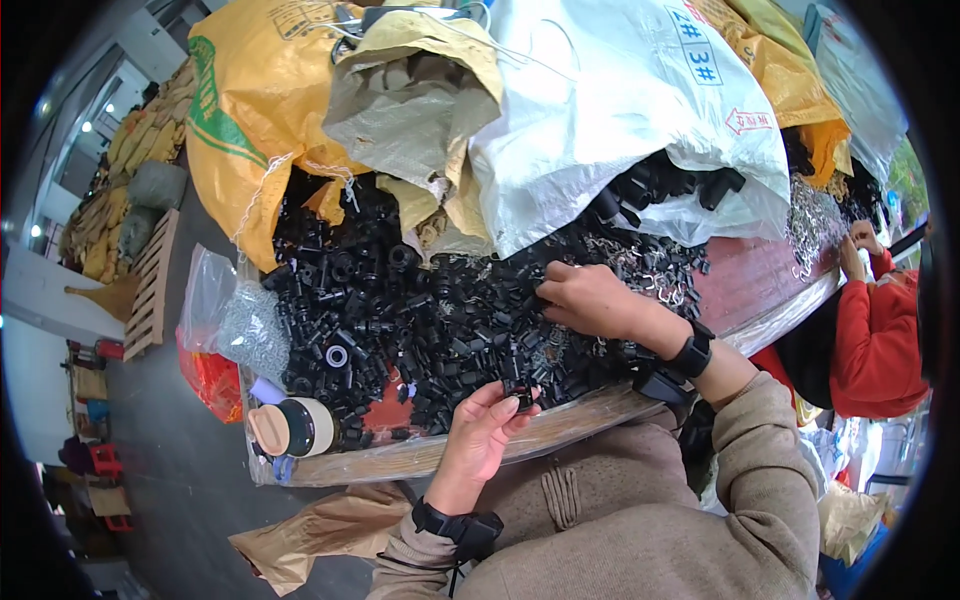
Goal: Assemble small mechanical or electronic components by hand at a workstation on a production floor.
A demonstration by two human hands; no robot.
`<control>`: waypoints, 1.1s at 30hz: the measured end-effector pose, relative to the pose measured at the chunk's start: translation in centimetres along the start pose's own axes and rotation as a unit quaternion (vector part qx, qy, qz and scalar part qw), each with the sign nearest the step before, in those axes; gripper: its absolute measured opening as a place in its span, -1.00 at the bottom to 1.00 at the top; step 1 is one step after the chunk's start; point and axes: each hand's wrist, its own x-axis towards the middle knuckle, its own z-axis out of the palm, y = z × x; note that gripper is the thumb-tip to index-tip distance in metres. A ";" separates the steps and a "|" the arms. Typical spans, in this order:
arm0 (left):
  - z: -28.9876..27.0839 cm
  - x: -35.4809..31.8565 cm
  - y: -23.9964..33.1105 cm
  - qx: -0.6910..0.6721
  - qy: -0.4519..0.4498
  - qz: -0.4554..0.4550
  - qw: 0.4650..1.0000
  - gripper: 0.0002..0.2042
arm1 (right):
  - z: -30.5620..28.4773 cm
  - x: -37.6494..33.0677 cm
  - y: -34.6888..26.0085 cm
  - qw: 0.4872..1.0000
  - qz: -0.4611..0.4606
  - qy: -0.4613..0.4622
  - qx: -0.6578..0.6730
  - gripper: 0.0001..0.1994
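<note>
Workshop: black parts (460, 330) heaped on table (735, 275), seemingly stacked sacks (140, 145) beyond

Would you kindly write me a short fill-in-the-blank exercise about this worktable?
1. The person's left hand pinches a small ____ part.
2. Beyond the right hand, black plastic parts show in the mouth of a ____ sack.
3. The lidded jar stands at the table's near ____ corner.
4. The co-worker's sleeve is ____.

Missing words: black; white; left; red.
</note>
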 end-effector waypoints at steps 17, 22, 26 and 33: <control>-1.5 -1.8 1.0 -0.025 0.009 0.023 0.999 -0.78 | 6.2 14.6 -1.7 0.994 -0.027 0.084 -0.071 -0.87; -2.0 -1.8 1.2 -0.032 0.007 0.022 0.999 -0.78 | 6.6 14.5 -0.5 0.990 -0.022 0.126 -0.065 -0.88; -2.6 -1.8 0.9 -0.060 0.004 0.044 0.997 -0.78 | 3.3 12.3 -1.6 0.985 -0.072 0.135 0.078 -0.92; -1.2 -0.4 1.4 -0.048 -0.009 0.118 0.992 -0.79 | 0.5 4.8 -1.9 0.889 0.037 -0.134 0.435 -0.90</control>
